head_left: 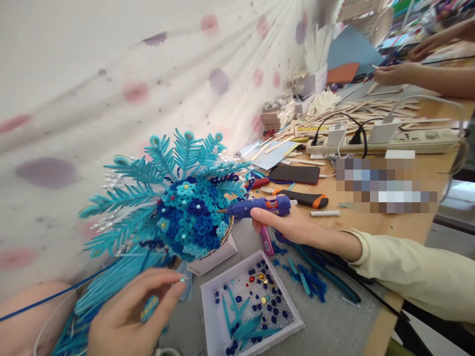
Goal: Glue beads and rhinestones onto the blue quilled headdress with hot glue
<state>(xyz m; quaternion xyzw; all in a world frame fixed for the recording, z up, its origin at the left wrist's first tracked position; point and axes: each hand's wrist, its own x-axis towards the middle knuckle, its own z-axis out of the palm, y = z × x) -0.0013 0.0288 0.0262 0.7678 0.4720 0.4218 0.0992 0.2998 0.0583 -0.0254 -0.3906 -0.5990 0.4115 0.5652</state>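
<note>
Nearest the camera, the person's left hand (131,311) is pinching a tiny pale bead (182,280) between thumb and forefinger, the other fingers curling in behind. Across from it, the right hand (276,223) is gripping a blue glue gun (243,207), its nozzle pointing left at a ball of blue flowers (195,217) — whether the tip is touching the petals or stopping just short is hard to tell from this angle. That ball is sitting beyond the left hand, showing dark and light blue blossoms with small bead centres, while turquoise feathery fronds (187,154) are fanning out behind and to its left. Between the two hands and closer to the camera, a white open box (232,274) is holding dark blue beads, a red gem and pointed turquoise pieces, all resting on a grey mat (341,321). Loose turquoise stems (111,287) are lying in a bundle behind the left hand, and blue scraps (315,282) are scattering to the right of the box. Beyond the right hand, a black-and-orange cutter (300,197) is lying near a dark phone (295,174), with a white power strip (408,145) farther back — and at the upper right, a co-worker's hands (395,74) are working over the table.
</note>
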